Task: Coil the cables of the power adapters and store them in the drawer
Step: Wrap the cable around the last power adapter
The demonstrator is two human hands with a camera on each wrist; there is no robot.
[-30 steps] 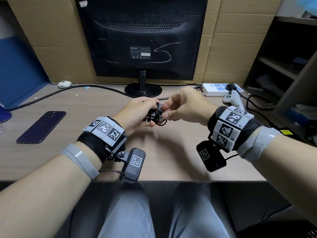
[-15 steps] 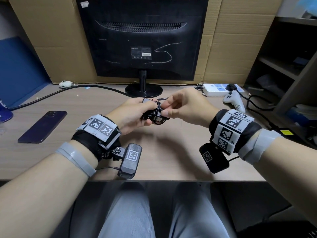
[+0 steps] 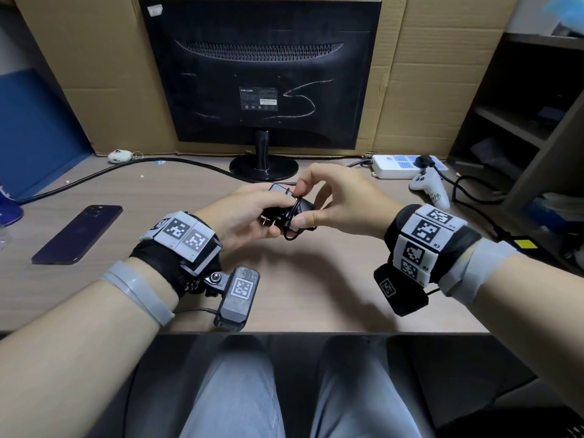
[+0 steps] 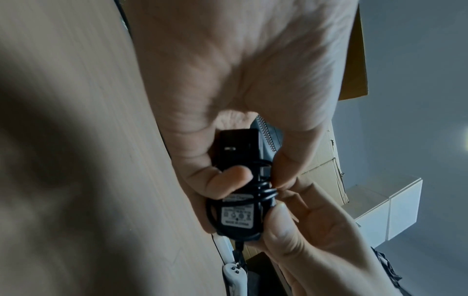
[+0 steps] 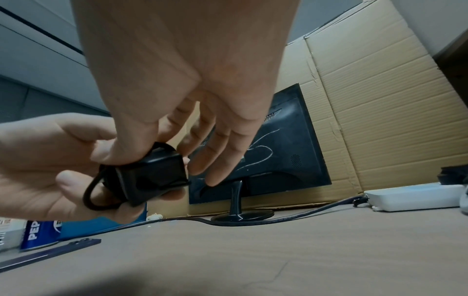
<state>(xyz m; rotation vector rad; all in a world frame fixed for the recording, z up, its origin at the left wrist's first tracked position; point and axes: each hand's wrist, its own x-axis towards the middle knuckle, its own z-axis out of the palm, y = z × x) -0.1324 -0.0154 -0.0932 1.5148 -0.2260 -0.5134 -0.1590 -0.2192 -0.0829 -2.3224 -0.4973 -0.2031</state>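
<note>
A small black power adapter (image 3: 286,213) with its thin black cable (image 3: 292,237) wound around its body is held above the desk's middle. My left hand (image 3: 249,216) grips the adapter (image 4: 238,202) from the plug end, prongs (image 3: 267,222) pointing toward me. My right hand (image 3: 328,200) pinches the wound cable (image 4: 266,192) against the adapter (image 5: 152,176) between thumb and forefinger, its other fingers spread. A short loop of cable (image 5: 92,192) sticks out below. No drawer is in view.
A monitor (image 3: 262,74) stands behind on its round base (image 3: 264,169), with a thick black cord (image 3: 94,177) running left. A dark phone (image 3: 77,233) lies left. A white power strip (image 3: 407,165), a white game controller (image 3: 431,188) and dark shelves (image 3: 521,121) are right.
Both hands have lifted slightly and moved away from me with the adapter. The right hand's fingers have shifted on the wound cable, thumb now low and forefinger on top.
</note>
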